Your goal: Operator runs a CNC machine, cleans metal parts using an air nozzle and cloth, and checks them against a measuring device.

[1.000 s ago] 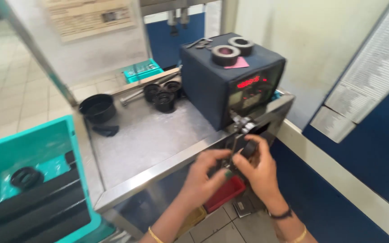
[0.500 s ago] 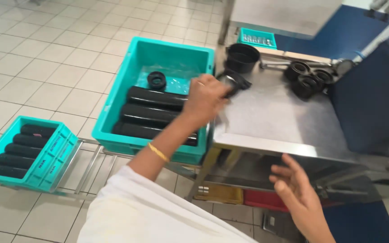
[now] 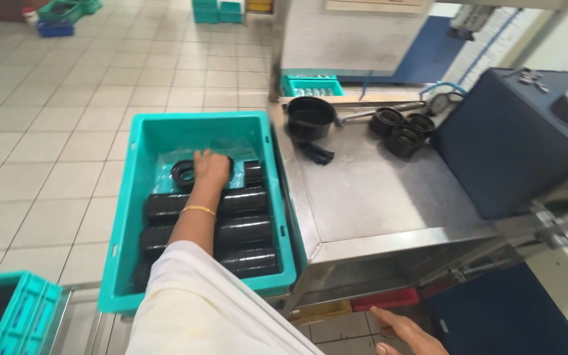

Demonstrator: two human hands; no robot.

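My left hand [image 3: 210, 167] reaches down into a teal plastic bin [image 3: 126, 197]. Its fingers curl over a loose black ring [image 3: 184, 175] lying at the bin's far end. Behind the wrist, rows of stacked black rings [image 3: 244, 230] fill the near half of the bin. A thin gold bangle sits on that wrist. My right hand [image 3: 405, 332] hangs low at the bottom edge, fingers spread and holding nothing, in front of the steel table's lower shelf.
A steel table [image 3: 376, 190] stands right of the bin, carrying a black cup [image 3: 310, 117], several black rings [image 3: 402, 131] and a dark blue machine box [image 3: 514, 144]. A smaller teal crate [image 3: 8, 309] sits on the tiled floor at the lower left. Another teal tray [image 3: 310, 84] is behind the table.
Both hands left the machine's front. My left hand moved from the table's left edge down into the teal bin. My right hand dropped low and stays spread.
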